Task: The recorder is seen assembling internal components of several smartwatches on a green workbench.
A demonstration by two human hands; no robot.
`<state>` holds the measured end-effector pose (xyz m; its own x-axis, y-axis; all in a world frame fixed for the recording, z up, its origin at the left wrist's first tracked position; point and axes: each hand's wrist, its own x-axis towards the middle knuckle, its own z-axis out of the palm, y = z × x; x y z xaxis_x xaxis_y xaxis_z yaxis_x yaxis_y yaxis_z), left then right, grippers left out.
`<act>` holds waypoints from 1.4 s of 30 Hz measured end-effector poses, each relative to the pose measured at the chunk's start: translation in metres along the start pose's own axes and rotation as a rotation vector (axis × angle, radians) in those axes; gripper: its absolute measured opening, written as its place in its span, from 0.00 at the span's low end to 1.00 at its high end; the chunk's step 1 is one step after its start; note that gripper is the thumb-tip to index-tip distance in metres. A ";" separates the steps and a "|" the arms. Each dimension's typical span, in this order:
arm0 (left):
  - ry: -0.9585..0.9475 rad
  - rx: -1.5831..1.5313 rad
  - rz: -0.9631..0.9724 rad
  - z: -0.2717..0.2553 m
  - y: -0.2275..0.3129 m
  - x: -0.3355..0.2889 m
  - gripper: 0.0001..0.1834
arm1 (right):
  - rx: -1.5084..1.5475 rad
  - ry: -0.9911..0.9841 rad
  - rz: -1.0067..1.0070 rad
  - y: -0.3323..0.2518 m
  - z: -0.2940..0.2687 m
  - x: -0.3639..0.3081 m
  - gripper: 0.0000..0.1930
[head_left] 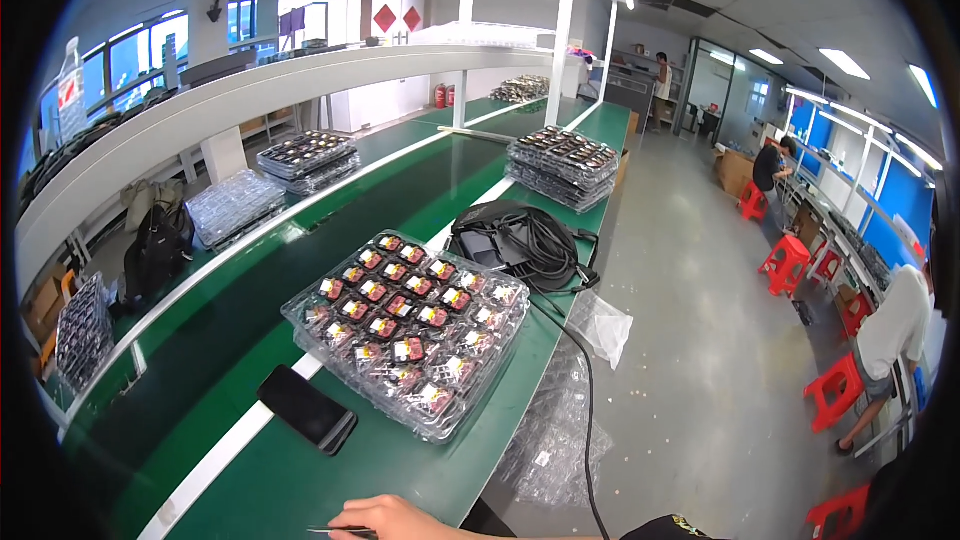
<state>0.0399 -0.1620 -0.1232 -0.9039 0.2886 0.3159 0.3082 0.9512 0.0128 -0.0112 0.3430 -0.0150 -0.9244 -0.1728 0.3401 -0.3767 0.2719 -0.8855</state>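
Note:
Only my right hand [392,518] shows, at the bottom edge, resting on the green bench top [300,495]. Its fingers are closed on a thin metal tool [335,531] that points left. My left hand is out of view. Nearest ahead of the hand lie a black phone [307,408], face up on the white strip, and a stack of clear plastic trays [408,328] filled with several small red-and-black parts.
A black bag with cables [520,243] sits behind the trays, and its cable [588,390] hangs off the bench edge. More tray stacks [562,165] [306,158] stand farther along the green belt. Empty clear trays [555,430] lie under the bench edge. People sit on red stools [832,390] at right.

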 end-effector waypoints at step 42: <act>-0.077 -0.597 0.108 -0.085 0.145 0.121 0.33 | 0.070 -0.283 0.037 -0.030 0.045 0.033 0.07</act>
<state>0.0007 0.0020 -0.0029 -0.8702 0.4084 0.2757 0.4923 0.6973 0.5210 -0.0281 0.2865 0.0082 -0.8800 -0.4241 0.2138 -0.3285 0.2183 -0.9189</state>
